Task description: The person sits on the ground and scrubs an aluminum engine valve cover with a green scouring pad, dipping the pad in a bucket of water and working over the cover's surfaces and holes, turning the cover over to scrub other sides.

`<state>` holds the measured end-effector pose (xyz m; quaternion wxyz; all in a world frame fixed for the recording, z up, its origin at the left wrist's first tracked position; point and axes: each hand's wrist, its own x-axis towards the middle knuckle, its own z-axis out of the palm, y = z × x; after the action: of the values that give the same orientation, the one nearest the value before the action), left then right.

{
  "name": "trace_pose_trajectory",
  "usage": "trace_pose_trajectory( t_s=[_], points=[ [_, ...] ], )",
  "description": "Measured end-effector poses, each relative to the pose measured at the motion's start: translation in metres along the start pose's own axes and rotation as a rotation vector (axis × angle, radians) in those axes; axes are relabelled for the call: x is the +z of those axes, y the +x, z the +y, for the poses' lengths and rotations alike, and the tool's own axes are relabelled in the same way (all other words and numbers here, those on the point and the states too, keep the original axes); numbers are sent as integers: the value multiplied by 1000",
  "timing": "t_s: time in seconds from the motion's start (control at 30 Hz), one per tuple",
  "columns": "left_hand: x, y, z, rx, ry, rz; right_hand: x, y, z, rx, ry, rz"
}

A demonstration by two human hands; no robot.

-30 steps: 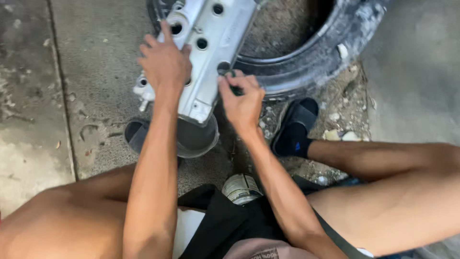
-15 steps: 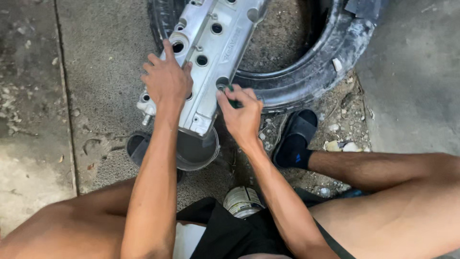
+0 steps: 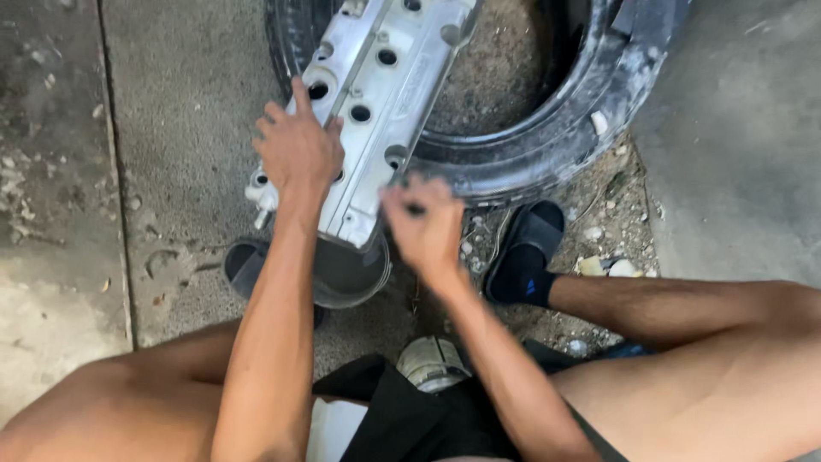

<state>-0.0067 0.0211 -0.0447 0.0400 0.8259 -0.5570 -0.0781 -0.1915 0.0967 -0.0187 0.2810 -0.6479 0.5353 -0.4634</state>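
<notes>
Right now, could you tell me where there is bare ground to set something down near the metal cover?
Bare concrete lies left of the silver engine cover and the left hand, out to the floor seam. More lies right of the tyre. It is crowded below the cover: a metal can, the blurred right hand, a sandalled foot and gravel.

Soft, even daylight; the right hand (image 3: 425,227) is motion-blurred.
</notes>
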Motion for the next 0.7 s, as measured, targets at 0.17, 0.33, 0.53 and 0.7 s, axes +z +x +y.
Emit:
trace_pose_trajectory(
  t_s=[0.17, 0.33, 0.53, 0.7],
  points=[
    [1, -3, -1, -2, -79, -8, -2, 2, -5, 116, -149, -90],
    [-3, -3, 0, -8, -33, -39, -5, -1, -8, -64, -42, -5],
    [-6, -3, 1, 5, -43, -16, -7, -2, -6, -65, -241, -144],
    [-4, -3, 1, -11, -59, -52, -4, -3, -4, -39, -95, -16]
  ],
)
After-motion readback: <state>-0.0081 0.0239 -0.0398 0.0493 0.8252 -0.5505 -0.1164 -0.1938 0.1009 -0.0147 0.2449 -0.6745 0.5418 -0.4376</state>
